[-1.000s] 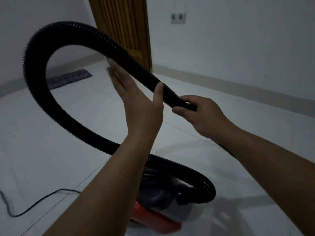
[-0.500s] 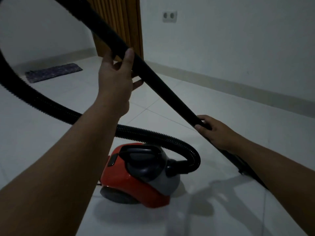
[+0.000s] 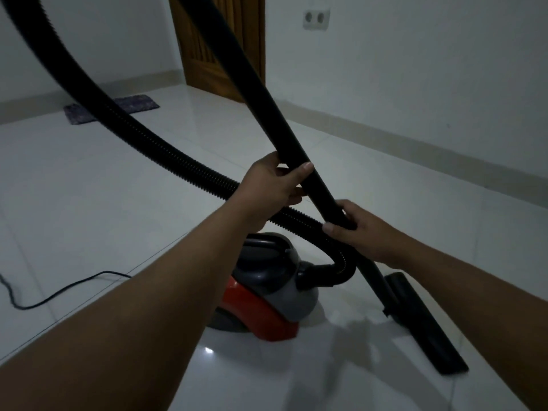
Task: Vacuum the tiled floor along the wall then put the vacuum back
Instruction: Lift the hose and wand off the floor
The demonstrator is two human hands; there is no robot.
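Observation:
A red and grey canister vacuum (image 3: 267, 295) sits on the white tiled floor (image 3: 89, 188) in front of me. Its black ribbed hose (image 3: 154, 143) loops up out of the top left of the view and back down into the canister's front. The black rigid wand (image 3: 261, 93) slants from the top centre down to the flat floor nozzle (image 3: 421, 321), which rests on the tiles at the lower right. My left hand (image 3: 272, 185) wraps the wand at mid length. My right hand (image 3: 355, 229) grips the wand just below it.
A wooden door (image 3: 213, 54) stands in the far corner, with a double wall socket (image 3: 316, 18) to its right. A beige skirting (image 3: 415, 143) runs along the right wall. A dark mat (image 3: 112, 109) lies by the far wall. The black power cord (image 3: 59, 295) trails at the left.
My left hand slid down the wand and closed around it just above the right hand. The wand stands steeper and the floor nozzle has come into view on the tiles.

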